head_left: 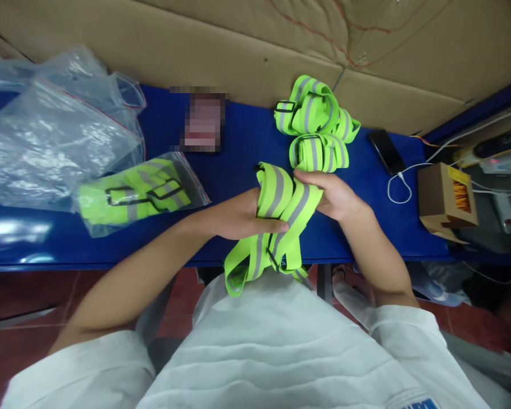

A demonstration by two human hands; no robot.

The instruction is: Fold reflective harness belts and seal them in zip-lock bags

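Observation:
Both hands hold a yellow-green reflective strap (pixel 276 193) with a grey stripe, gathered in loops above the table's front edge. My left hand (pixel 242 218) is closed round the loops from the left, its thumb lying across them. From the right, my right hand (pixel 334 193) pinches the strap's upper part between thumb and fingers; some fingers are hidden behind it. Looser loops with a black buckle (pixel 273 260) hang below toward my lap. Just beyond my hands lies a rolled reflective strap (pixel 319 153), and behind it a larger looped strap bundle (pixel 310 111) with a black buckle.
On the blue table (pixel 238 142), a clear zip bag (pixel 132 196) holds a folded reflective strap. Large clear plastic bags (pixel 55 136) cover the left side. A pixelated item (pixel 203 122) lies near the back. To the right are a black phone (pixel 385 150), white cable (pixel 402 177) and cardboard box (pixel 446 196).

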